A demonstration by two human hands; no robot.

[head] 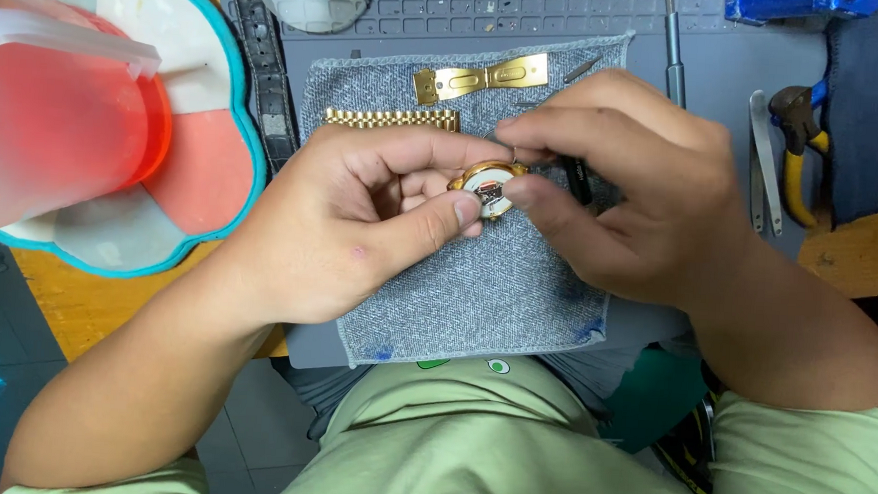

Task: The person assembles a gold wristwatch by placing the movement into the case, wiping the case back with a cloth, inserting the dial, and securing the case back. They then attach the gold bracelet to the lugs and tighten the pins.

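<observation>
Left hand (355, 218): centre of the frame, thumb and fingers pinching a small round gold-coloured watch case (487, 186), its open back up.
Right hand (617, 186): right of centre, fingertips on the same case, gripping a thin dark tool (575, 176).
Under the hands: grey woven cloth square (476, 299) on a grey work mat (729, 67).
Above the hands: gold ribbed bracelet piece (391, 119), flat gold clasp (480, 78).
Right edge: yellow-handled pliers (797, 146), metal tweezers (764, 159).
Upper left: translucent red plastic container (55, 117).
</observation>
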